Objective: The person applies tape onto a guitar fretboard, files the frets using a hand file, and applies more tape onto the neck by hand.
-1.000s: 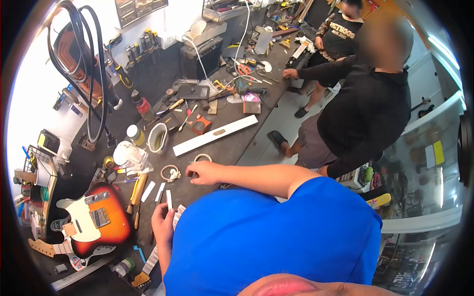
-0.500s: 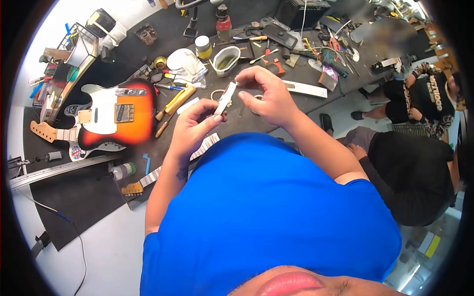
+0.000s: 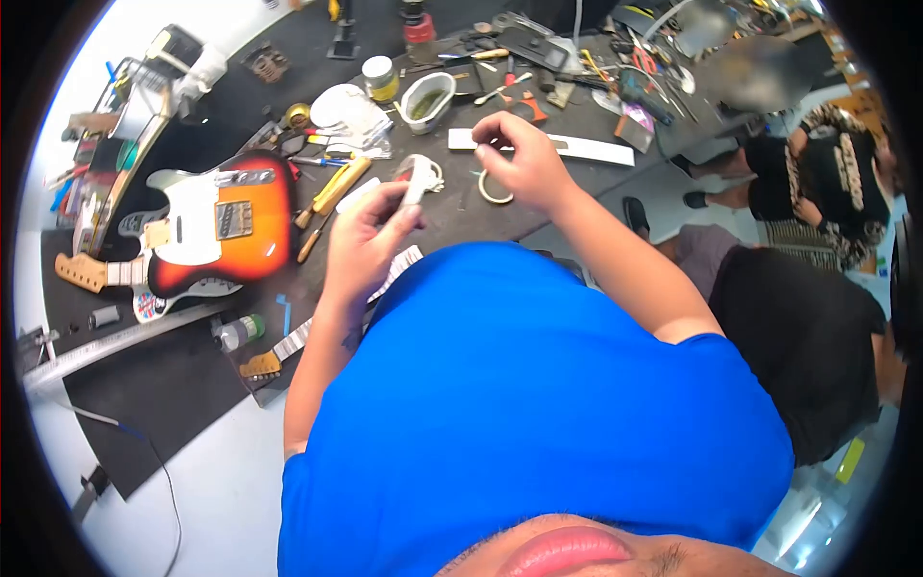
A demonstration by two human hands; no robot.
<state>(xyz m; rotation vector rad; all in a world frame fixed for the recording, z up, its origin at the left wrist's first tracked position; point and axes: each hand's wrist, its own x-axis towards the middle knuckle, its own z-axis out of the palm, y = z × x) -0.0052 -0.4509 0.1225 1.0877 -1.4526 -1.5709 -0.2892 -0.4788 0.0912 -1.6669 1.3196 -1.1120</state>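
Note:
Between the thumb and fingers of my left hand is a small white strip, held up over the bench. My right hand is raised to the right of it, thumb and fingertips close together; whether anything small is between them is hidden. Behind my right hand lies a long white bar with a dark slot. A cream ring rests on the bench below my right hand. Beyond the strip is another roll of cream tape or cord, partly covered. A guitar neck lies under my left forearm.
A sunburst electric guitar lies at the left, with brushes beside it. Behind are a white tub, a yellow jar and scattered tools. Two people are at the right, one in a black top.
My right hand has moved slightly away from the strip. My left hand has shifted a little left and down, still holding it. Earlier, both hands were lower and apart near the bench.

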